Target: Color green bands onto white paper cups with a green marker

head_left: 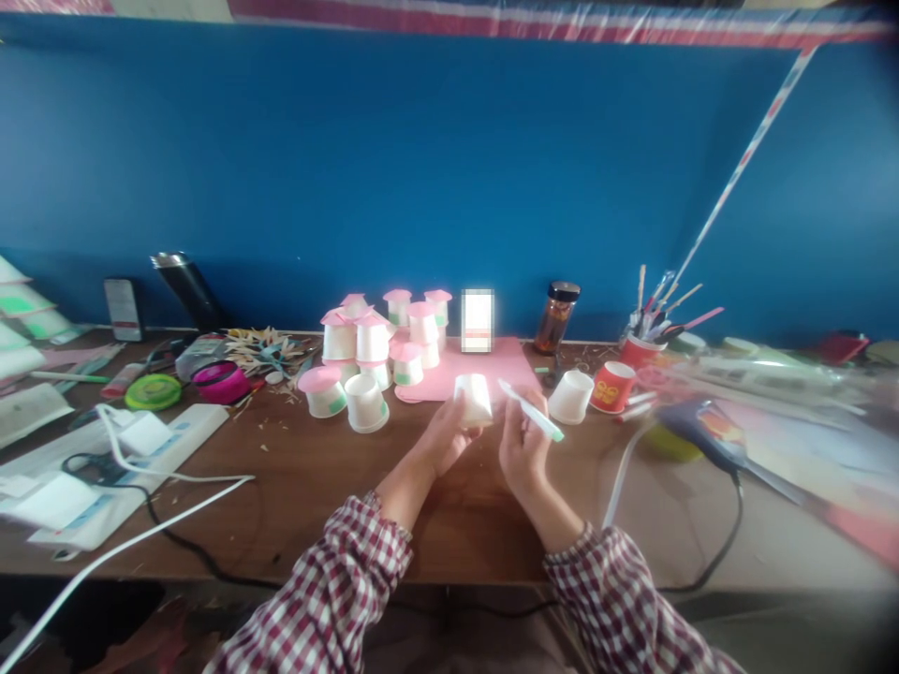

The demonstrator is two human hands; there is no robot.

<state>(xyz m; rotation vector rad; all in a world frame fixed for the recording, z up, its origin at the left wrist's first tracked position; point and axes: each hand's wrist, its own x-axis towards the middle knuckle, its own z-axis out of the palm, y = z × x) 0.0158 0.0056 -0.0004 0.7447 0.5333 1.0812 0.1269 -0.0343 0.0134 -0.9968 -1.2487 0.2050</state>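
My left hand (444, 438) is closed around a white paper cup (473, 398), tipped on its side above the table. Just right of it, my right hand (523, 454) grips a white marker pen (534, 414) with a green end, its other end pointing up toward the cup. To the left of my hands stands an upside-down white cup (366, 404) with a green patch. Beside that is a group of stacked cups (372, 339) with pink paper tops. Another plain white cup (571, 397) rests upside down to the right of the pen.
Pink paper (506, 360) lies behind my hands, with a pixelated upright object (478, 323) on it. At right are a red cup (612, 388), a tea bottle (558, 318) and a corded glue gun (702, 435). Power strips (189, 431) and cables spread left, near a green lid (153, 392).
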